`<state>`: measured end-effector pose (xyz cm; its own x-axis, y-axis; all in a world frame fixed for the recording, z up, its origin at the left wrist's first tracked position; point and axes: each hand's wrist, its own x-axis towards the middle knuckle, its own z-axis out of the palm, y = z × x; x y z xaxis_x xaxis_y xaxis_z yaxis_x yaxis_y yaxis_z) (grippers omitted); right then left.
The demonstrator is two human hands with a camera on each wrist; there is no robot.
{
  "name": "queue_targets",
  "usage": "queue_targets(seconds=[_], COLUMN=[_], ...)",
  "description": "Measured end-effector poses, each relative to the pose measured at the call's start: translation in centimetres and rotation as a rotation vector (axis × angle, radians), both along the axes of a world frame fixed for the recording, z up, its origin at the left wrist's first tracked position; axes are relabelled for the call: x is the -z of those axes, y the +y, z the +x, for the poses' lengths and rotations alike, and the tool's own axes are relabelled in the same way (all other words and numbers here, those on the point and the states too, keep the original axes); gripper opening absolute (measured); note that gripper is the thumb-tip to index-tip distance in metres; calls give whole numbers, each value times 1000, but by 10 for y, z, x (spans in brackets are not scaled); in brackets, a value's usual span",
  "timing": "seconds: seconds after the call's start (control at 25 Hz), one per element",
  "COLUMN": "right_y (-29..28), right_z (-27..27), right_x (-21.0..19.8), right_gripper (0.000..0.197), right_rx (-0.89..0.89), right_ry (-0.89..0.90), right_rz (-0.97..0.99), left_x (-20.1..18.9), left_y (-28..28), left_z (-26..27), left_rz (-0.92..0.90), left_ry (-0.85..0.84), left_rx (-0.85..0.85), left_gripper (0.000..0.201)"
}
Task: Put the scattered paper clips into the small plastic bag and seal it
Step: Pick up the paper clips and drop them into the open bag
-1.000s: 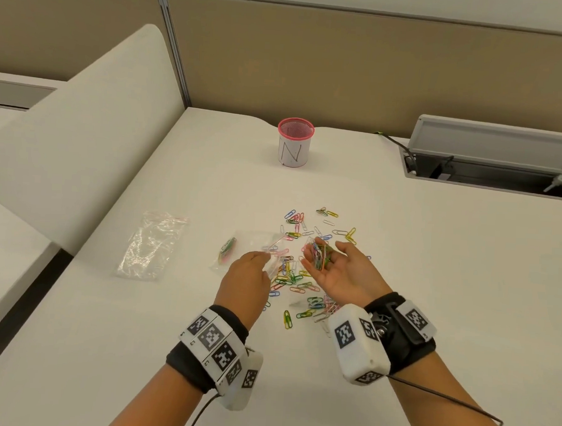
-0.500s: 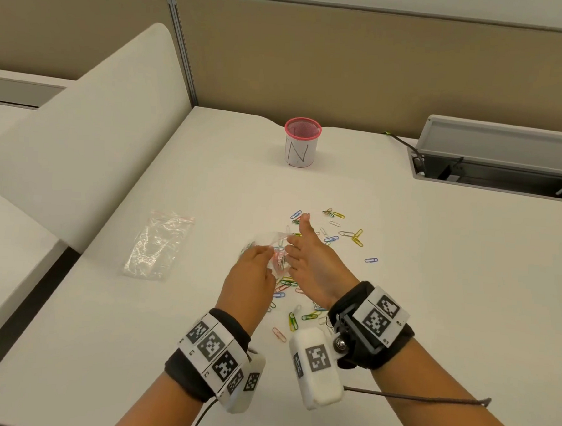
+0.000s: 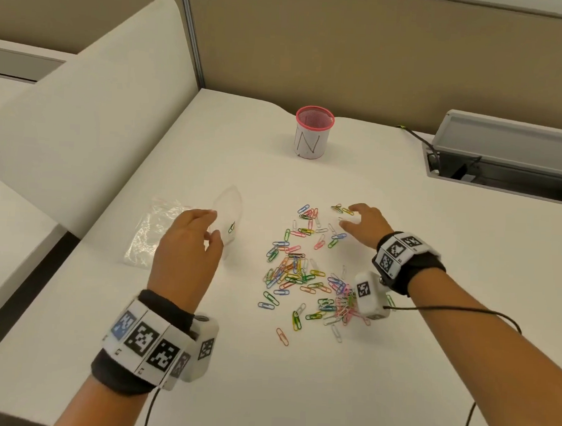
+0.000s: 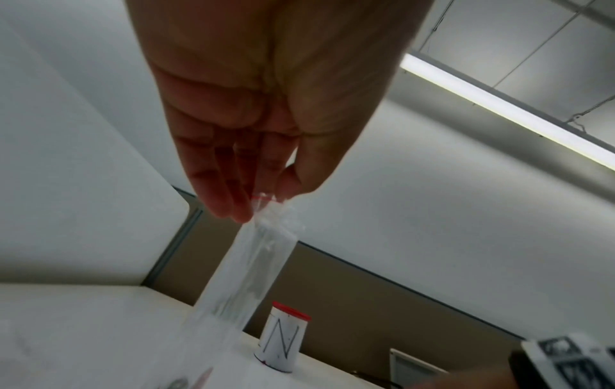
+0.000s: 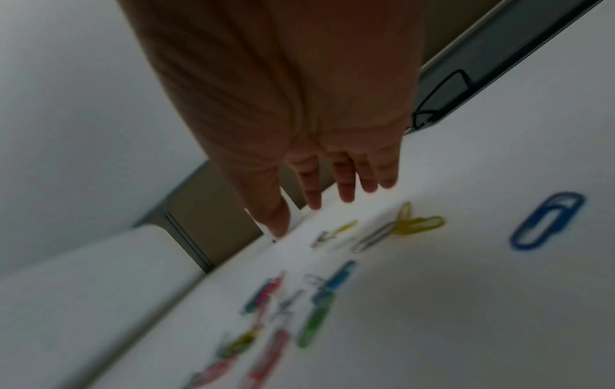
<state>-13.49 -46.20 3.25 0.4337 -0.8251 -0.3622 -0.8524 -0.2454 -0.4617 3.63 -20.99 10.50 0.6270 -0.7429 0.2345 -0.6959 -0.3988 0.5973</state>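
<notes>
Several coloured paper clips [image 3: 298, 267] lie scattered across the middle of the white desk [image 3: 430, 318]. My left hand [image 3: 187, 240] pinches the mouth of a small clear plastic bag [image 3: 229, 216] and holds it up left of the pile; a few clips show inside it. In the left wrist view the fingers [image 4: 233, 200] and thumb pinch the bag [image 4: 253, 263] at its red-lined top. My right hand [image 3: 359, 223] hovers palm down, fingers spread, over the far clips, where yellow clips [image 5: 416, 223] lie just below the fingertips [image 5: 346, 194]. It holds nothing.
A second clear bag [image 3: 151, 232] lies flat on the desk beyond my left hand. A pink-rimmed mesh cup marked N [image 3: 313, 133] stands at the back. An open cable tray [image 3: 503, 162] is at the back right. A white divider panel [image 3: 82, 121] rises on the left.
My right hand left the bag's mouth and moved right and forward over the far clips, palm down. My left hand carried the bag to the left, away from the pile.
</notes>
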Motion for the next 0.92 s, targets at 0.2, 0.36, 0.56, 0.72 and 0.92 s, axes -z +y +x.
queue_targets(seconds=[0.2,0.36,0.56,0.72,0.92], right_y=[-10,1,25,63,92], right_z=[33,62,70,43,2], right_x=[29,27,17,14,11], right_gripper=[80,83,79,86,48], right_rx=[-129,-346,-625,-789,-723], right_ry=[102,191,157,198,103], right_rz=[47,29,55,34,-57], left_x=[5,12,16,21,29], left_y=[10,11,8,7,8], left_z=[2,-4,-8,-17,-29], left_rz=[2,-15,-19,-13,-12], left_ry=[100,173,213,238,259], left_rx=[24,19,43,74,115], left_gripper=[28,27,26,26,26])
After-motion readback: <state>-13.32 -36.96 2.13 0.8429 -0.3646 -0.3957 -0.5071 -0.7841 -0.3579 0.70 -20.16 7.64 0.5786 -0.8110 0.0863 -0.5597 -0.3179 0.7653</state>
